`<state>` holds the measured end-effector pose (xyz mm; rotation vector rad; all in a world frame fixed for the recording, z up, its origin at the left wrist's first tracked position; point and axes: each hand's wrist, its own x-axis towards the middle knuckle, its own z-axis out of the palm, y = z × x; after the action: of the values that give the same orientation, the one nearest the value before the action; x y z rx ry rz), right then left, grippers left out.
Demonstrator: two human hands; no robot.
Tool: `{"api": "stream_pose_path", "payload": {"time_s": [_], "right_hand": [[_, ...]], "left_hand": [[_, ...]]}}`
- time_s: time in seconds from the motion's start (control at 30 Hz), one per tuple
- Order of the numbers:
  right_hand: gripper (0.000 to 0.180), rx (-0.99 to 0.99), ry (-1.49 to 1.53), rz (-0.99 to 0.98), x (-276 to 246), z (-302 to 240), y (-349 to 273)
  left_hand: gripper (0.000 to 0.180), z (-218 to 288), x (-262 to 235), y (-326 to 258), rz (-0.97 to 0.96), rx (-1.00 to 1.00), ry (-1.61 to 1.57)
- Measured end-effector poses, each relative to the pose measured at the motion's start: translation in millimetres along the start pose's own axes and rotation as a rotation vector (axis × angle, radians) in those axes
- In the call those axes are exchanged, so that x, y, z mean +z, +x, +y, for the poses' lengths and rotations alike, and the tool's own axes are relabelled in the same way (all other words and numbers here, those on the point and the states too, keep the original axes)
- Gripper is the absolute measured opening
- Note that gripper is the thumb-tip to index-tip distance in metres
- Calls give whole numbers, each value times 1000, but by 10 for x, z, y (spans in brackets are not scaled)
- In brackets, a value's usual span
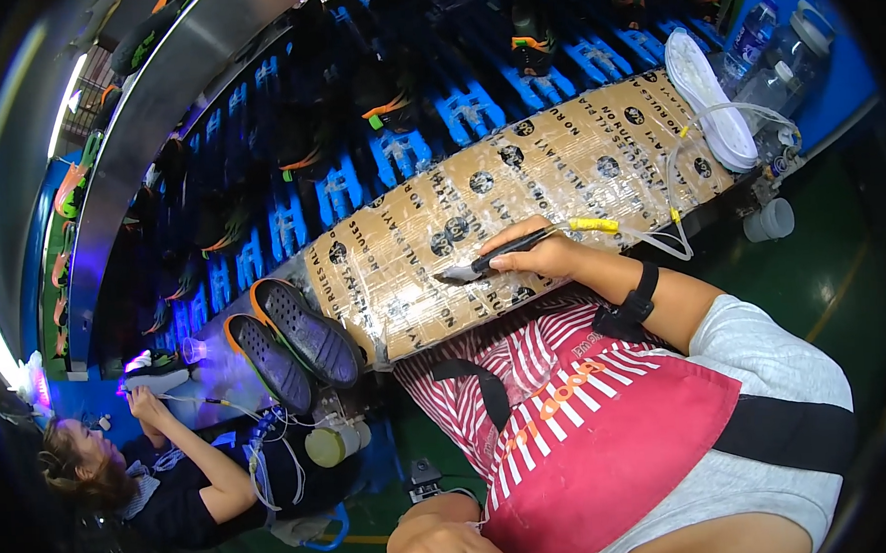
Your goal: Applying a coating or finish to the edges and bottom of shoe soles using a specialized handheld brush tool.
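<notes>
My right hand [537,249] grips a black-handled brush [482,264], its tip close above the cardboard-covered bench top [410,228]. A clear tube [651,236] with yellow tape runs from the brush handle toward the bench's right end. Near the lower edge lies my left hand [442,549], partly cut off. Its fingers cannot be made out. Two dark clogs [308,334] with holes and orange and green trim stand side by side at the cardboard's left end. Across the right end lies a white shoe sole [711,102].
Behind the bench runs a conveyor with blue racks [397,157] carrying dark shoes. At left, another person [188,470] handles a shoe under purplish light. Plastic bottles [756,35] stand at the far right. A white cup [769,221] hangs by the bench edge, and a yellowish jar [337,444] sits at left.
</notes>
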<state>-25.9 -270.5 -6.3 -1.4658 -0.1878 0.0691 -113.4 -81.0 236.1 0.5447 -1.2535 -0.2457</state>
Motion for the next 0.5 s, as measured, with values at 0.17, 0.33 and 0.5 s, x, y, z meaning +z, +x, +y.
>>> {"api": "stream_pose_path", "payload": {"time_s": [0.17,0.33,0.5], "right_hand": [[25,92,59,-28,33,-177,-13],[25,17,35,13,-18,-49,-31],[25,63,67,-6,12,-62,-23]], "left_hand": [[25,1,50,-23,81,3,6],[29,-109,-8,58,45,63,-26],[27,-75,-4,10,44,29,17]]}}
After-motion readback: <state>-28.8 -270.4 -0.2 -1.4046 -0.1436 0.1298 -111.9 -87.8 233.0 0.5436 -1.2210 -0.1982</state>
